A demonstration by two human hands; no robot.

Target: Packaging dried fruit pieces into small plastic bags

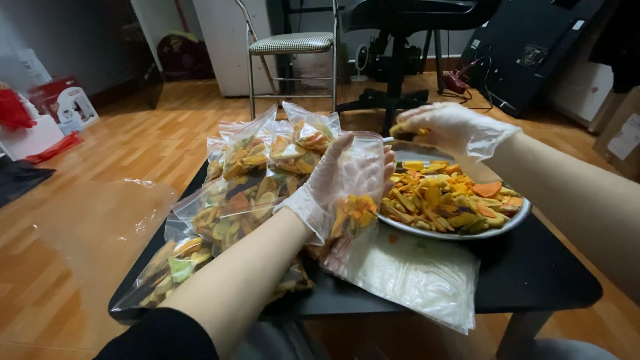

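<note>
My left hand (pixel 330 187), in a thin clear glove, holds a small clear plastic bag (pixel 360 193) upright with a few orange and yellow dried chips in its bottom. My right hand (pixel 450 127), also gloved, hovers over the bag's mouth and pinches some yellow chips (pixel 400 129) between its fingers. Just right of the bag sits a round metal plate (pixel 513 223) heaped with mixed dried fruit and vegetable chips (pixel 447 197).
Several filled clear bags of chips (pixel 247 180) lie piled on the left of the low black table (pixel 533 280). A stack of flat empty bags (pixel 413 273) lies at the front. Beyond stand a metal chair (pixel 293 47), an office chair base (pixel 393 100) and wooden floor (pixel 80 227).
</note>
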